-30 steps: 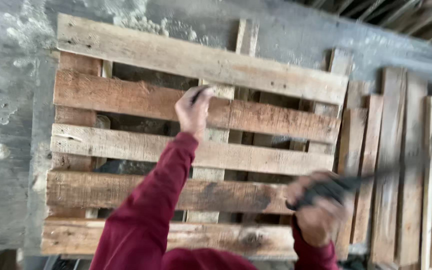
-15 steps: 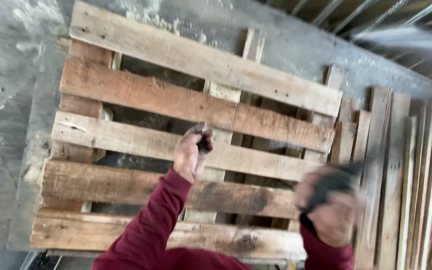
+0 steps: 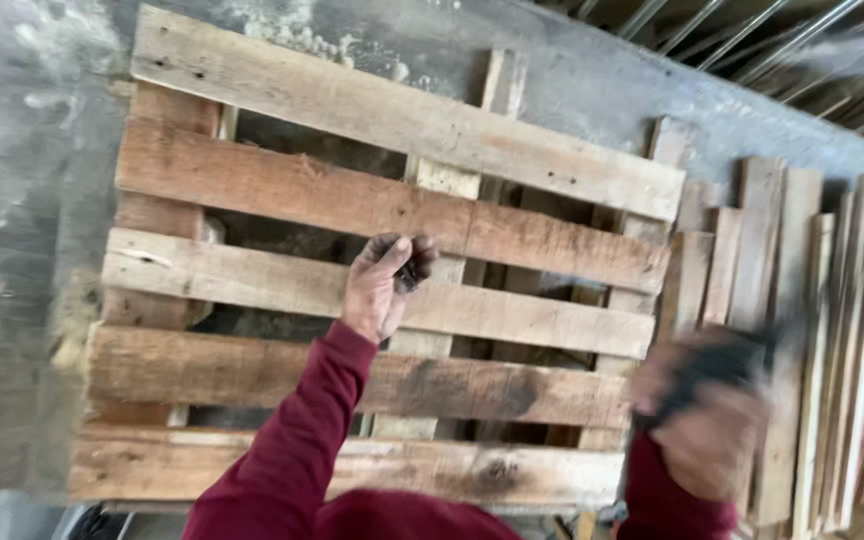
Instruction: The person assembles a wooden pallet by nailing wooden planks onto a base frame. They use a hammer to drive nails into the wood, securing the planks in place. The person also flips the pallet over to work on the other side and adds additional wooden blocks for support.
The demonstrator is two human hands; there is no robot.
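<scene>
- The left hand [image 3: 384, 285] is over the middle of the wooden pallet [image 3: 392, 300], which lies flat on a grey tabletop [image 3: 22, 200]. Its fingers are pinched narrow on a small dark thing [image 3: 412, 272], probably a nail, just above the third slat.
- The right hand [image 3: 707, 425] is near the right edge of the pallet. It is closed around a dark handle [image 3: 727, 365], which looks like a hammer, but the motion blur is strong.
- Risk: if the tool swings down while the left fingers stay so close to the small thing, it could hit them. The blur suggests a fast movement, so the aim may be poor.
- Risk: the small thing is held only by the fingertips, so it could slip and fall through a gap between the slats.
- Risk: the slats are rough and worn, so splinters in the bare hands are possible.
- Loose boards [image 3: 812, 330] are stacked just beside the pallet on the right, and a wide swing could knock them.
- Hard to see: the head of the tool, and the exact shape of the small dark thing.
- Cut off: the loose boards at the right edge and the lower corner of the pallet behind the red sleeves [image 3: 292, 450].
</scene>
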